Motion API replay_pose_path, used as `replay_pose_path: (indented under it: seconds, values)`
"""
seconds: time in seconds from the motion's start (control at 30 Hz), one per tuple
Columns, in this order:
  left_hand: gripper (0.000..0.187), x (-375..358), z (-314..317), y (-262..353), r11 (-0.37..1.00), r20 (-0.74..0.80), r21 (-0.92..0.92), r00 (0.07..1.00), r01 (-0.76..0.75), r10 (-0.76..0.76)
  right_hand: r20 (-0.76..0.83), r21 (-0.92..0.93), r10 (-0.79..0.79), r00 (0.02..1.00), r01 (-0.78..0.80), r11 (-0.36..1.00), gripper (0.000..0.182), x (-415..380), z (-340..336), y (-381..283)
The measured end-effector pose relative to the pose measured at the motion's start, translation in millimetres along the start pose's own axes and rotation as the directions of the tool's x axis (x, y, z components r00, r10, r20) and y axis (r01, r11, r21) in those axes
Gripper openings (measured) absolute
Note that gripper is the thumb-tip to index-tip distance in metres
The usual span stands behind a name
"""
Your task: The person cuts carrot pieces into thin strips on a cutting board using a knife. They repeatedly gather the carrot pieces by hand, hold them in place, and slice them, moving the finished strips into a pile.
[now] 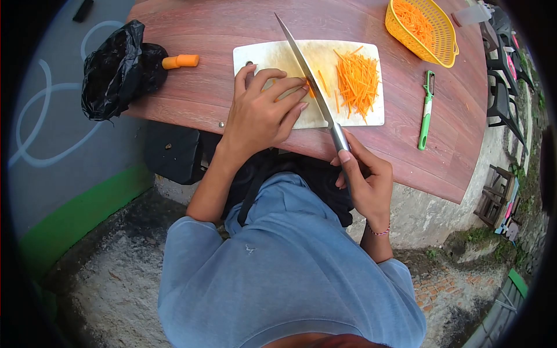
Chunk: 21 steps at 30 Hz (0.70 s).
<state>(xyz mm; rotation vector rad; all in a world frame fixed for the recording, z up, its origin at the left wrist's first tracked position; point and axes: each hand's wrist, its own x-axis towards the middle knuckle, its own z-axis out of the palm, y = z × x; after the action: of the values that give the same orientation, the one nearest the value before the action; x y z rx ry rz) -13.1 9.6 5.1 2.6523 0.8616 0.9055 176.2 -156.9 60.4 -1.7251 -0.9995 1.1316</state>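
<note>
A long kitchen knife (310, 76) is in my right hand (368, 180), which is closed round its handle. Its blade slants across a white cutting board (261, 53), tip toward the far edge. My left hand (261, 110) presses down on the board with bent fingers, close to the left side of the blade. Under those fingertips a bit of orange carrot (311, 88) shows; most of it is hidden by the hand. To the right of the blade lies a pile of thin carrot strips (358, 83), with a few loose strips beside it.
A yellow plastic basket (445, 43) with shredded carrot stands at the back right. Nearer lies a green-handled peeler (427, 110). At the left, a black plastic bag (119, 72) sits at the table's edge, with peeled carrot pieces (181, 61) beside it. A clear bottle (473, 14) is far right.
</note>
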Motion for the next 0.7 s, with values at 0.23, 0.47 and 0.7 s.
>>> replay_pose_path:
  seconds: [0.23, 0.47, 0.7]
  values:
    - [0.023, 1, -1, 0, 1.000, 0.006, 0.016, 1.000, -0.001, 0.001, -0.035, 0.012, 0.018, 0.999, -0.018, 1.000, 0.041, -6, 0, -4]
    - [0.025, 0, -1, 0, 1.000, 0.013, 0.031, 1.000, -0.004, 0.004, -0.044, -0.025, 0.010, 0.999, -0.012, 1.000, 0.041, -6, 3, -6]
    - [0.026, -1, 0, 0, 1.000, 0.010, 0.024, 1.000, 0.000, 0.000, -0.065, -0.179, -0.055, 0.996, 0.043, 0.983, 0.036, 0, 12, -7]
